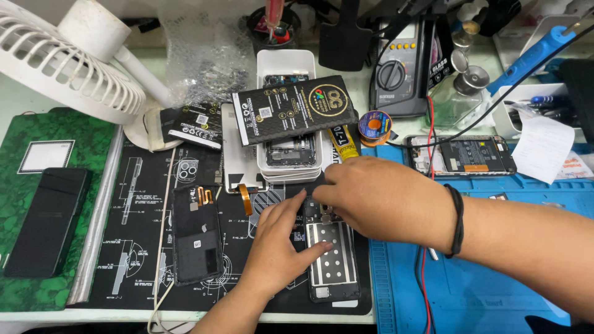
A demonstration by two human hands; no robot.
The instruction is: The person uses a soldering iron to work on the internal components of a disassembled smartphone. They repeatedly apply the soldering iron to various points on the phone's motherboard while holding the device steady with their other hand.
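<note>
An opened phone body (333, 260) lies face down on the black printed mat (142, 247), its silver perforated plate showing. My left hand (278, 244) rests on its left side, thumb on the plate, fingers spread over the upper edge. My right hand (380, 198) reaches in from the right and covers the phone's top end, fingertips pressed down there. What sits under those fingertips is hidden. A black back cover (197, 238) with an orange flex cable lies to the left of my left hand.
A white fan (68, 68) stands at the back left, above a green notebook with a dark phone (46, 219) on it. Stacked white trays and a black box (294, 108) sit behind. A multimeter (399, 77), solder spool (374, 127) and another opened phone (464, 154) lie at right on the blue mat (470, 297).
</note>
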